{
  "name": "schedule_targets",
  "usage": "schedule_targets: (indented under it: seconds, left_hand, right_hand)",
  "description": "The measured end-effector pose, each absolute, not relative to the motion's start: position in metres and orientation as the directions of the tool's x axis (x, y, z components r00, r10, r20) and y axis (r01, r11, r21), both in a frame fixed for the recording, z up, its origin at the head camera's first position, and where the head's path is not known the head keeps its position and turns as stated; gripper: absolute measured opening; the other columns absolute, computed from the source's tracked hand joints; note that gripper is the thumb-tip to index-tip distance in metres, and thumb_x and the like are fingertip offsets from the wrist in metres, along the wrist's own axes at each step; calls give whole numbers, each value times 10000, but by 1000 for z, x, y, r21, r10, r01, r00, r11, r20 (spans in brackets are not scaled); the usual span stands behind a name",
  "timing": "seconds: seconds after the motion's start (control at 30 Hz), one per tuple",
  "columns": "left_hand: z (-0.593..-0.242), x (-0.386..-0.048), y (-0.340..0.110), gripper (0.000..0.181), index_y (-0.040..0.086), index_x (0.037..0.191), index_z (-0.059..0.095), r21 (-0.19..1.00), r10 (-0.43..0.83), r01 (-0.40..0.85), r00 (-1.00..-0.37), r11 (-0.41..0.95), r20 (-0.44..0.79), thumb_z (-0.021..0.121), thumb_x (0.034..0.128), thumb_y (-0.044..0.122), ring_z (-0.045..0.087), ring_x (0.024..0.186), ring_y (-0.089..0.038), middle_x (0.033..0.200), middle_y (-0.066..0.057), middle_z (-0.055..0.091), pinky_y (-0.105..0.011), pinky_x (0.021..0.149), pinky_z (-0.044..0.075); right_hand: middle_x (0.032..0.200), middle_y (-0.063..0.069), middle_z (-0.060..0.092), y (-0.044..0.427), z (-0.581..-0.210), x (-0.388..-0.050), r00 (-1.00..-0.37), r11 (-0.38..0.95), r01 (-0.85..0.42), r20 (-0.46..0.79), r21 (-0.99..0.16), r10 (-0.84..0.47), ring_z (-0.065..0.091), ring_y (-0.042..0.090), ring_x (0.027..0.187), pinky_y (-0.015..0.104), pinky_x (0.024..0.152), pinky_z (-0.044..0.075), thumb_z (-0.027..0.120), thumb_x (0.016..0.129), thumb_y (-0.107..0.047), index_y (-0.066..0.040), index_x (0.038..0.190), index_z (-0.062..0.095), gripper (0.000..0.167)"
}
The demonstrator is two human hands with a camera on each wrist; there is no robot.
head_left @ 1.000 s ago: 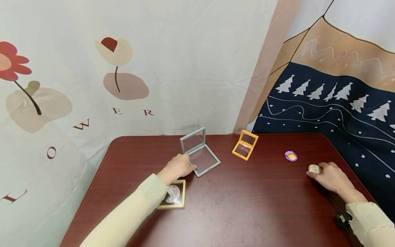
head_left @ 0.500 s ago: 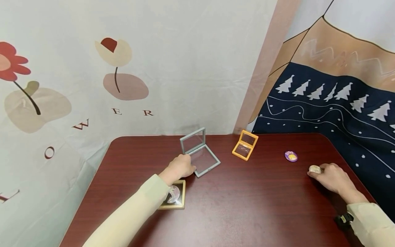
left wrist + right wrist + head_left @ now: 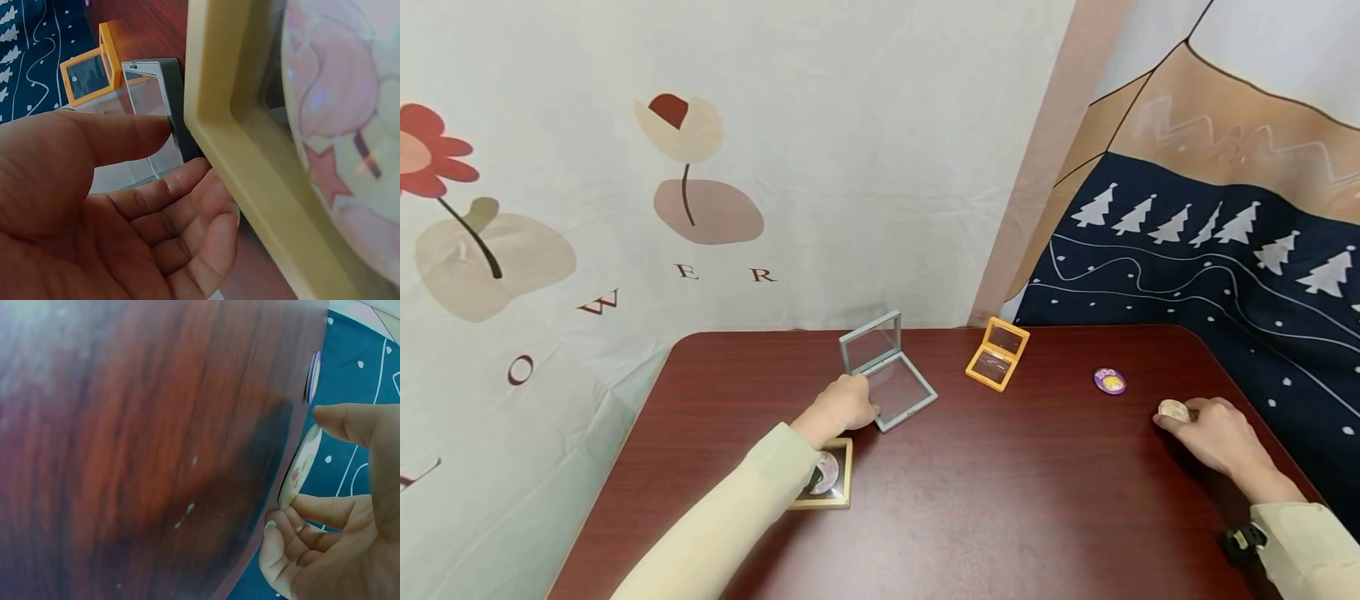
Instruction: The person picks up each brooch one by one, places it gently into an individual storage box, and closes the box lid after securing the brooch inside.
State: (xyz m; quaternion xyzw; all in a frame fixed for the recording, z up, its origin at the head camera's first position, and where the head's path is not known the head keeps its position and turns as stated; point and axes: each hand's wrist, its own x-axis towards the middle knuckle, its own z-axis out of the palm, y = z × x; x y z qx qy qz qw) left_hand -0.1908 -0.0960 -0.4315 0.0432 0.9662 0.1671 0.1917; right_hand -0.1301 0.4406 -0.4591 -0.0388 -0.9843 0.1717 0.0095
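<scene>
Where my thumb and fingertips pinch opposite edges of a pale disc (image 3: 302, 465), my right hand (image 3: 1213, 433) has it over the table's right side, at ten o'clock from my knuckles, twelve being the far edge. It is thin and round, cream-coloured, with small reddish and greenish marks on its face; in the right wrist view it leans nearly edge-on, and I cannot tell whether it touches the tabletop.

My left hand (image 3: 842, 404) grips the near left rim of a grey frame (image 3: 910, 413), thumb along the edge and fingers curled below. Its two square halves stand hinged apart, each with a clear pane inside a slim grey border, the far half raised.

Between six and seven o'clock from that hand lies a gold frame (image 3: 848, 475), partly under my cream sleeve (image 3: 722, 508), holding a round badge (image 3: 828, 472) with pink shapes and a star. Nearly three o'clock from the grey frame sits a smaller orange frame (image 3: 999, 358), also unfolded. At ten o'clock from my right hand, a purple badge (image 3: 1109, 381) with a yellow figure lies on the dark red table (image 3: 985, 483).
</scene>
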Motion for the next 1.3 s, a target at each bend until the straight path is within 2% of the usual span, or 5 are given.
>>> schedule_targets:
  seconds: [0.27,0.57,0.97,1.3]
  left_hand:
    - [-433,-188,-95,256,66,851,631,353,169,35,-919,935,-356,727,983,262,592,796,-262,906,-103,639,-431,736,488]
    - [-435,-184,-92,260,57,876,641,357,173,40,-921,933,-350,746,972,275,607,809,-256,947,-124,669,-435,757,512]
    - [-436,-177,-88,274,65,841,634,341,194,69,-917,937,-348,751,967,278,597,734,-241,872,-102,647,-409,706,511]
    - [-436,-171,-86,292,84,794,616,348,210,74,-903,935,-374,734,985,270,550,668,-213,776,-66,600,-383,654,472]
  right_hand:
    - [1078,386,557,431,-454,-125,-991,931,86,65,-356,116,523,463,916,609,764,455,659,982,-438,220,1188,565,696]
    - [1102,345,560,417,-447,-122,-985,929,34,147,-370,94,538,446,925,617,770,459,678,976,-446,169,1192,595,657]
    - [1072,242,564,393,-436,-119,-971,922,-31,232,-386,64,542,359,886,466,708,436,734,944,-412,100,1204,617,586]
    - [1070,206,579,376,-428,-118,-956,913,-85,291,-399,38,558,319,869,423,672,443,777,918,-382,75,1206,639,556]
